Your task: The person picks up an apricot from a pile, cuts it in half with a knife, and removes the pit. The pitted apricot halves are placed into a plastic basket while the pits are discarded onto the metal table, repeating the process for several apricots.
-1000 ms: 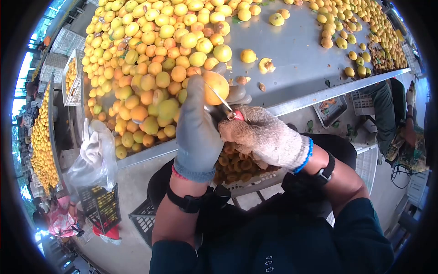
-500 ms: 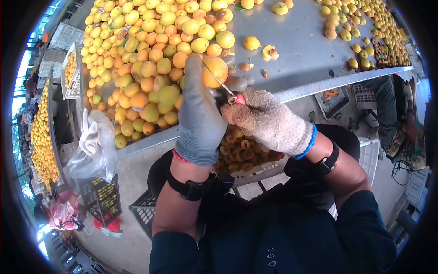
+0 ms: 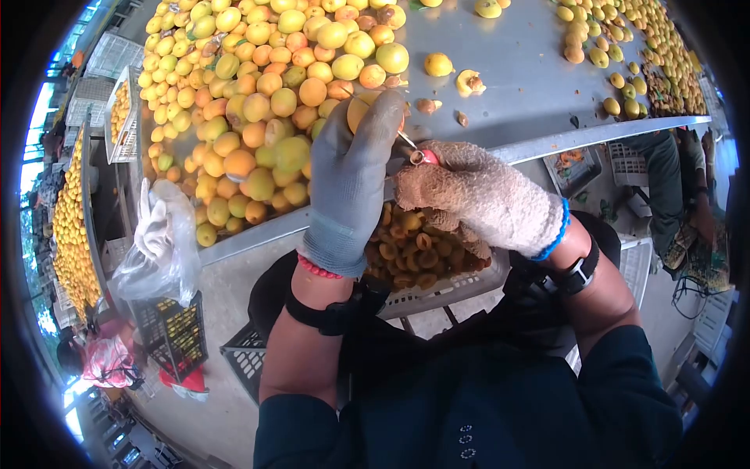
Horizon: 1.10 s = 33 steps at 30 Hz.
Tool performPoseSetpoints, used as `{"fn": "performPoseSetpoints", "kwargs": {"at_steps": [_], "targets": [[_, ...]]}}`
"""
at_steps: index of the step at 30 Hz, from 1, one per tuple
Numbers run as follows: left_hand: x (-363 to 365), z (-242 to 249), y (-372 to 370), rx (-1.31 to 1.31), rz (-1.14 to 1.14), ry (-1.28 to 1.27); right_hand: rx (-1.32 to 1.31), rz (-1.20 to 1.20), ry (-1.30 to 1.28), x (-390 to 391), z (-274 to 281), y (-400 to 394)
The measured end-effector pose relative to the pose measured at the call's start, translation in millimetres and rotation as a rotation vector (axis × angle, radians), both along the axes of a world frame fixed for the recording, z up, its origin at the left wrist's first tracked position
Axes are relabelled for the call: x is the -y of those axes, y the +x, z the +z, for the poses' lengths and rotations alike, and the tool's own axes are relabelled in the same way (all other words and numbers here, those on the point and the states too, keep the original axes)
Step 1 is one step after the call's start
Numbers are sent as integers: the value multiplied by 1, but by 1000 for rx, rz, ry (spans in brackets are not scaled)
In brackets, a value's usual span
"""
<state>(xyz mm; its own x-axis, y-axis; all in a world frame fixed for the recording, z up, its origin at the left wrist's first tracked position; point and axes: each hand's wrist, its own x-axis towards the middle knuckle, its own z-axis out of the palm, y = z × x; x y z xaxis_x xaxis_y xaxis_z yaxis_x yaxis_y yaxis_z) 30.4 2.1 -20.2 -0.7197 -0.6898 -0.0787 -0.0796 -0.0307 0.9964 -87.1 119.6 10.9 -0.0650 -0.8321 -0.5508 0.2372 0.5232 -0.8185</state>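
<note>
My left hand point(image 3: 351, 172), in a grey glove, is wrapped round an orange-yellow fruit point(image 3: 359, 113), its fingers partly covering it. My right hand point(image 3: 484, 191), in a fuzzy pale glove stained brown, grips a small knife point(image 3: 429, 157) with a red handle and thin metal blade. The blade reaches toward the fruit; where its tip lies is hidden by my left fingers. Both hands are above the near edge of a metal table point(image 3: 516, 86). Under them is a crate point(image 3: 469, 285) of halved fruit point(image 3: 418, 258).
A big pile of fruit point(image 3: 266, 102) covers the table's left side, and more lies at the far right. Cut pieces point(image 3: 469, 83) lie beyond my hands. A plastic bag point(image 3: 168, 258) with a white glove hangs at left. Another person point(image 3: 664, 187) is at right.
My left hand has turned, its fingers now covering much of the fruit. My right hand has moved slightly right and down with the knife.
</note>
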Motion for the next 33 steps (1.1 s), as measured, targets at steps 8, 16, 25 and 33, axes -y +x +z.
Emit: {"fn": "performPoseSetpoints", "kwargs": {"at_steps": [8, 16, 25, 33], "targets": [[-10, -10, -9, -315, 101, 651, -105, -85, -411, 5, -40, 17], [-10, -4, -3, -427, -107, 590, 520, -120, -327, -6, -35, 11], [-10, 2, -7, -313, -45, 508, 323, -188, -293, -6, -28, 13], [-7, 10, -8, -138, 110, 386, 43, -39, -198, -10, -13, 1]]}}
